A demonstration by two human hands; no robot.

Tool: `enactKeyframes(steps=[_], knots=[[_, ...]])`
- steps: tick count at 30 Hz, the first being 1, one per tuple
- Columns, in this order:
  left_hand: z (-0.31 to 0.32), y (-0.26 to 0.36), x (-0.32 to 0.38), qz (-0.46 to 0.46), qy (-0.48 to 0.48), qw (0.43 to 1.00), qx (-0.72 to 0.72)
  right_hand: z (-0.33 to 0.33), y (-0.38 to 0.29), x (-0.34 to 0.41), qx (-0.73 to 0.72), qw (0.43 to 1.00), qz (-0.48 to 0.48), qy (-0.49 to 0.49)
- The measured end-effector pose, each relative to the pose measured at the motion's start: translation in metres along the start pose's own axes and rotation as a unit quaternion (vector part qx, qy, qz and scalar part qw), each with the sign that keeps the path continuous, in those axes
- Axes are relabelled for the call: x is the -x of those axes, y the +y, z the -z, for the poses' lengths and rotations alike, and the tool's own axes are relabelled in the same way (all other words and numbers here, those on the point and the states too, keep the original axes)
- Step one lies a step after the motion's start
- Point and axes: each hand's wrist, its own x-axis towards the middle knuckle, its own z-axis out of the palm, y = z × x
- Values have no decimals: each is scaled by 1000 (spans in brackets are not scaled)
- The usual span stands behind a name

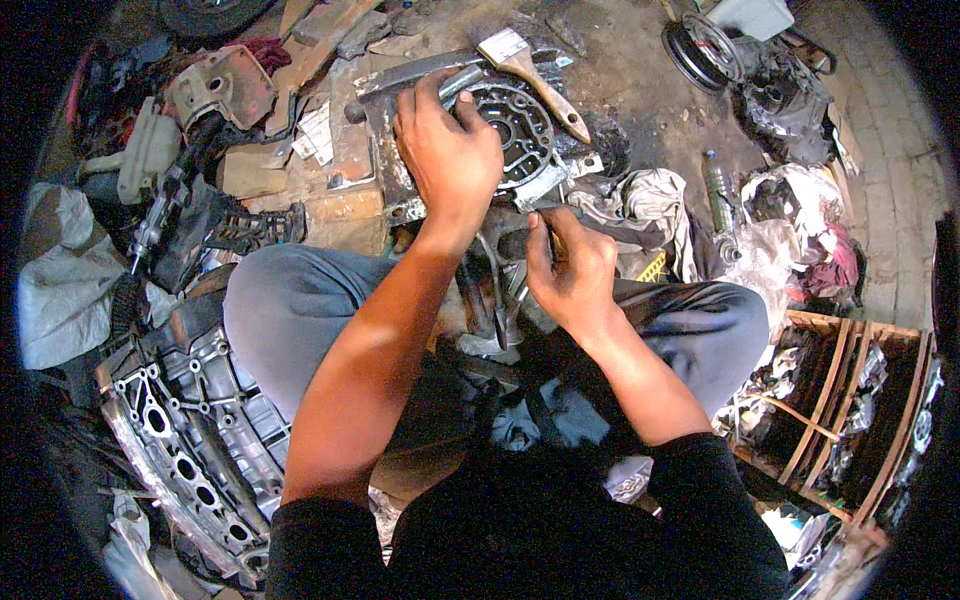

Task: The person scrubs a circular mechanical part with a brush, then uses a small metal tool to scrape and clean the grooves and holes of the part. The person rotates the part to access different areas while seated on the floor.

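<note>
A round, ribbed metal housing [517, 127], dark with grease, lies before me on a grimy flat plate. My left hand [450, 142] rests over its left side, with the thumb and fingers apart around a grey cylindrical piece [460, 81]; whether it grips that piece is unclear. My right hand [571, 262] is curled just below the housing's lower edge, thumb and index finger close together; anything between them cannot be made out. A paintbrush [541, 81] with a wooden handle lies across the housing's upper right. A dirty cloth [652, 202] lies to the right.
At lower left stands a metal engine cylinder head [187, 450]. A wooden crate [825, 405] with metal parts is at lower right. A plastic bottle [718, 191] and greasy machinery [787, 105] lie on the right. Cardboard [345, 225] and a metal cover [221, 86] lie to the left.
</note>
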Motion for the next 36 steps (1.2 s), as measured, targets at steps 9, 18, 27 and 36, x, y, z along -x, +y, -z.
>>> enactKeyframes(steps=[9,18,27,36], knots=[[-1,1,1,-6,1,1000,21,-1,6,-2,15,999,16,26],[-1,0,1,-7,1,1000,17,0,4,-1,7,999,-24,20],[-3,2,2,-1,11,1000,9,0,-1,-3,0,999,-27,21],[-4,1,2,-10,23,1000,0,3,-5,-19,59,997,-45,5]])
